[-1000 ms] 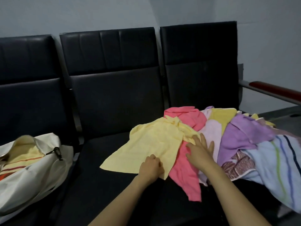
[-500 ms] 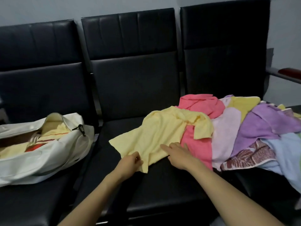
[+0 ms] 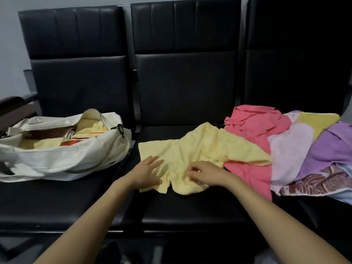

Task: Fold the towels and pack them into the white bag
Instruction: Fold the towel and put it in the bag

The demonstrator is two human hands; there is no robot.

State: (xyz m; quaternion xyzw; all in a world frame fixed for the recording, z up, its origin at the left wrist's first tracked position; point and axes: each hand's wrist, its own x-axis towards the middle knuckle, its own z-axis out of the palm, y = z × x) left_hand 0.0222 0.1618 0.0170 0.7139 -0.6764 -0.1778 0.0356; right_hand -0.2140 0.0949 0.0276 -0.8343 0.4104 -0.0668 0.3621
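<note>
Head view, looking down on a row of three black padded seats. Middle seat [image 3: 190,210]: a pale yellow towel [image 3: 200,151] lies rumpled and unfolded across it, from the seat's left edge over to its right edge, where its far corner overlaps a pink towel [image 3: 253,130]. Its near hem is bunched, short of the seat's front edge. Left hand [image 3: 147,173]: fingers straight and spread, palm down, flat on the towel's near-left corner. Right hand [image 3: 204,174]: fingers curled in, pinching a ridge of the same towel near its front hem. Left seat: the white bag [image 3: 62,157] lies on its side, mouth open upward, its right end at the seat's right edge; a folded yellow towel with orange stripes [image 3: 83,133] shows inside. A black clip [image 3: 119,128] hangs at the bag's rim. Right seat: a loose heap of towels, with the pink one at the left edge, then a lilac towel [image 3: 291,149], a purple towel [image 3: 331,149], a mustard-yellow towel [image 3: 320,121] at the back and a leaf-patterned towel [image 3: 314,184] toward the front edge. A dark armrest [image 3: 13,105] shows at far left.
</note>
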